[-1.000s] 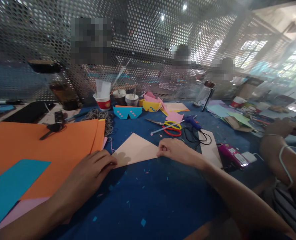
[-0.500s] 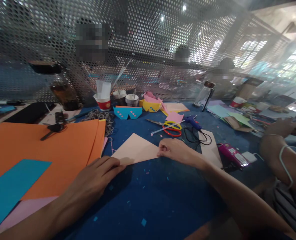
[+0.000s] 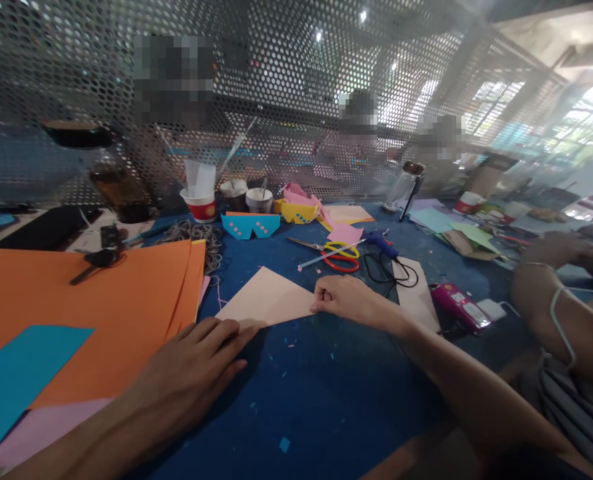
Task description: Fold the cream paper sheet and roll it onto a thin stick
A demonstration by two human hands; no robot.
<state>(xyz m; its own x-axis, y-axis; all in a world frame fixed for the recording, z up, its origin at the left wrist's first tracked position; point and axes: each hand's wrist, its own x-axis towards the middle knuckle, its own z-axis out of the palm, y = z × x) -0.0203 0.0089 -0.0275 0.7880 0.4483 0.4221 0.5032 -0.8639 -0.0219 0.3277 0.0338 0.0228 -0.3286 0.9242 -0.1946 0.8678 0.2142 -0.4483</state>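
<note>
A pale peach sheet of paper (image 3: pixel 266 298), folded into a triangle, lies on the blue tabletop with its point facing away from me. My left hand (image 3: pixel 196 357) rests over its left corner, fingers stretched along the near edge and thumb a little apart. The right corner is pinched between the thumb and fingertips of my right hand (image 3: pixel 343 297). Beyond the paper lie scissors (image 3: pixel 343 257) with yellow and red handles. A blue glue gun (image 3: pixel 382 244) with a black cord is to their right.
Orange sheets (image 3: pixel 101 300) and a blue strip (image 3: pixel 26 360) cover the left side. Paper cups (image 3: pixel 201 205) and blue paper glasses (image 3: pixel 250 225) stand before a perforated metal screen (image 3: pixel 286 87). A magenta device (image 3: pixel 459 307) lies right, near another person's arm (image 3: pixel 539 287).
My left hand has slid right along the paper's near edge, and its thumb has spread away from the fingers. My right hand keeps its pinch. The view has shifted slightly.
</note>
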